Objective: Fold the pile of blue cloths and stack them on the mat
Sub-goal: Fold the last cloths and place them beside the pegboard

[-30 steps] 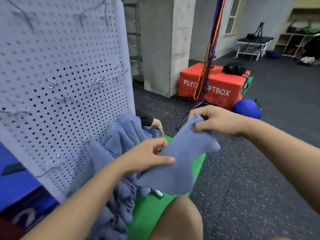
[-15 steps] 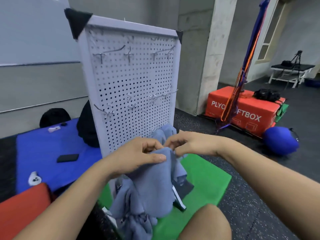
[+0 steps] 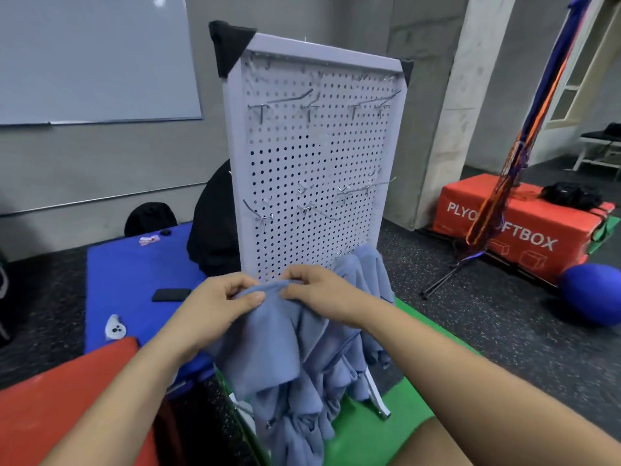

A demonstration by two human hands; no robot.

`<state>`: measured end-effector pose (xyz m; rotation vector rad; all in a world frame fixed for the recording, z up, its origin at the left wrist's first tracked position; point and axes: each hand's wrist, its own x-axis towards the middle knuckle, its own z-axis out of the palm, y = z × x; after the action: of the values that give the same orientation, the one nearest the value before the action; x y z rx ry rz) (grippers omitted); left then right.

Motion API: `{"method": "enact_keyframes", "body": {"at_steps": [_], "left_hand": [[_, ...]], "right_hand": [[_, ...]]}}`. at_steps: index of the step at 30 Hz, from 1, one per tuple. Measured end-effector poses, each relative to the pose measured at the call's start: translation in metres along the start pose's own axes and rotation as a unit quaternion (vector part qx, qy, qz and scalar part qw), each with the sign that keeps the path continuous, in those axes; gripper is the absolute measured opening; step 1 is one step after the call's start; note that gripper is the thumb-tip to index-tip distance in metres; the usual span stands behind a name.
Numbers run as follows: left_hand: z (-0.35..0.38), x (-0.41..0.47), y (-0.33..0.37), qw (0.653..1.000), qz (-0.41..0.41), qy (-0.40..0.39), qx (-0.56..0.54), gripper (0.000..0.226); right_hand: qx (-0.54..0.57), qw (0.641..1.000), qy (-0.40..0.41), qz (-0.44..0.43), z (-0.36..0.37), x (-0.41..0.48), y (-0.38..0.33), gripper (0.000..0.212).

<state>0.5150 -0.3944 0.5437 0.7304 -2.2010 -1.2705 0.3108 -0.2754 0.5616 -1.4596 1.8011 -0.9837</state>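
Soft, even indoor light reaches you, rather dim, and nothing casts a hard shadow. The picture is sharpest where your left hand and right hand pinch the blue cloth. Its folds below the grip turn soft and shaded. Just above the grip, the hooks on the pegboard smear slightly. Far up and left of the grip, the whiteboard carries 1 small glare spot. Right of the grip, the pillar and the hanging straps lean with wide-angle bending.
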Motion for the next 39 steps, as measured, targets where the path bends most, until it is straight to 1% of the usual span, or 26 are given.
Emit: {"method": "enact_keyframes", "body": {"at_steps": [3,6,8,10,14,16,17,18,20,22,23,25,26,28,30,33,35,36,39], "left_hand": [[0.01,0.008,-0.026,0.996,-0.025,0.086,0.026,0.003],[0.021,0.011,-0.05,0.988,-0.064,0.134,0.036,0.008],[0.026,0.012,-0.061,0.981,-0.083,0.166,0.052,0.011],[0.031,0.011,-0.069,0.978,-0.084,0.179,0.064,0.013],[0.046,0.002,-0.072,0.977,-0.071,0.182,0.085,0.015],[0.053,-0.004,-0.069,0.972,-0.031,0.213,0.095,0.023],[0.055,-0.007,-0.067,0.969,-0.014,0.227,0.095,0.026],[0.056,-0.008,-0.065,0.969,-0.005,0.233,0.085,0.027],[0.058,-0.009,-0.063,0.975,-0.013,0.221,0.034,0.023],[0.059,-0.009,-0.063,0.978,-0.04,0.201,-0.026,0.021],[0.059,-0.011,-0.061,0.978,-0.05,0.198,-0.037,0.019],[0.058,-0.015,-0.055,0.978,-0.045,0.204,-0.009,0.012],[0.056,-0.017,-0.05,0.976,-0.026,0.215,0.03,0.011],[0.054,-0.017,-0.037,0.963,0.041,0.238,0.121,0.017],[0.056,-0.013,-0.019,0.952,0.091,0.243,0.159,0.019],[0.079,0.0,0.005,0.957,0.135,0.209,0.15,0.013],[0.109,0.012,0.019,0.962,0.162,0.174,0.134,0.012],[0.127,0.018,0.024,0.965,0.172,0.155,0.121,0.013],[0.185,0.037,0.031,0.975,0.18,0.093,0.095,0.013]], "right_hand": [[-0.036,0.998,0.045,0.013,0.009,0.017,0.01,0.01],[-0.151,0.985,0.082,0.024,0.021,0.027,0.023,0.016],[-0.186,0.978,0.093,0.027,0.03,0.029,0.03,0.014],[-0.189,0.975,0.117,0.016,0.039,0.03,0.036,0.012],[-0.214,0.958,0.19,-0.01,0.058,0.029,0.049,0.021],[-0.179,0.95,0.252,-0.04,0.065,0.026,0.052,0.017],[-0.131,0.953,0.267,-0.058,0.067,0.023,0.051,0.011],[-0.079,0.96,0.262,-0.067,0.071,0.02,0.048,0.007],[-0.029,0.975,0.212,-0.068,0.076,0.016,0.044,0.009],[-0.031,0.983,0.166,-0.071,0.08,0.012,0.044,0.012],[-0.042,0.985,0.151,-0.071,0.081,0.011,0.046,0.016],[-0.055,0.988,0.129,-0.069,0.078,0.009,0.049,0.023],[-0.055,0.989,0.12,-0.066,0.075,0.007,0.051,0.026],[-0.044,0.991,0.109,-0.06,0.068,0.002,0.052,0.028],[-0.038,0.992,0.108,-0.056,0.057,-0.006,0.054,0.025],[-0.044,0.99,0.122,-0.046,0.031,-0.024,0.063,0.012],[-0.057,0.987,0.148,-0.037,0.007,-0.039,0.075,0.027],[-0.058,0.984,0.164,-0.031,-0.006,-0.047,0.084,0.031],[-0.042,0.977,0.209,0.007,-0.047,-0.066,0.125,0.02]]}}
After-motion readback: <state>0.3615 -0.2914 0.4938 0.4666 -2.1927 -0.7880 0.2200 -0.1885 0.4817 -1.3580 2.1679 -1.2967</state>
